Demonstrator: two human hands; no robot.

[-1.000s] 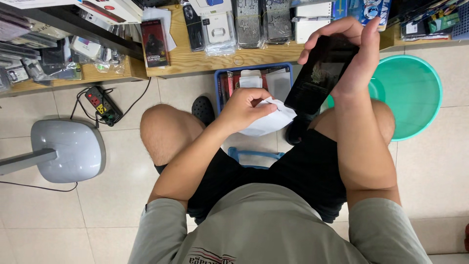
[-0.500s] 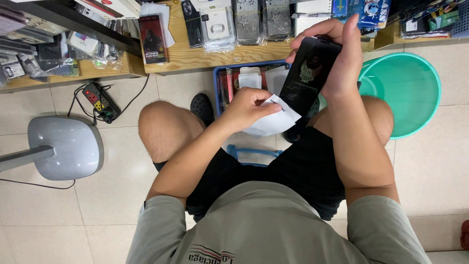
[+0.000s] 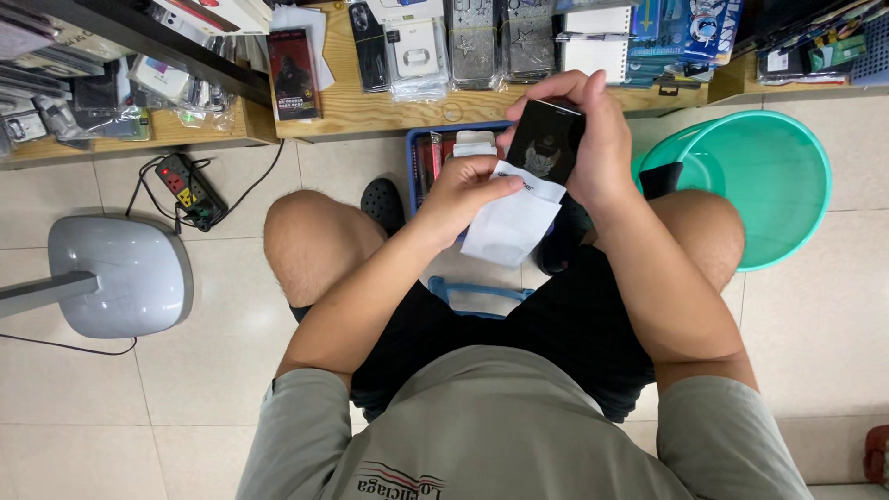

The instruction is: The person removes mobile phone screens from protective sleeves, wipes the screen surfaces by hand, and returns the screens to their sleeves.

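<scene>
Hands at work above the lap of a seated person, seen from the head camera. The right hand [image 3: 602,139] gripped a black phone case [image 3: 546,141], its fingers [image 3: 556,85] curled over the top edge and the thumb side pressed along the right edge, so that the case was held clear of the knees. The left hand [image 3: 463,190] pinched a white paper sleeve [image 3: 514,220] between thumb and closed fingers at the sleeve's upper corner, just below the right hand's fingers. The sleeve's upper edge overlapped the lower end of the case; whether the case sat inside it or only against it could not be told.

The case's long axis ran from the sleeve up and slightly to the right, away from the body, with its pale printed figure facing the camera. The sleeve hung below it, slanting the same way.

As a judgement, the step went best with the case kept in line with the sleeve's mouth, the left fingers holding only one layer so the mouth stayed open, and the right hand guiding along the long axis without twisting.

Beyond the fingers lay a wooden shelf [image 3: 370,111] carrying packaged cases, and beneath the hands a blue basket [image 3: 482,292] on the floor. A teal basin [image 3: 778,185] stood to the right of the right hand; a power strip [image 3: 185,190] and a grey stand base [image 3: 116,273] lay well to the left.
</scene>
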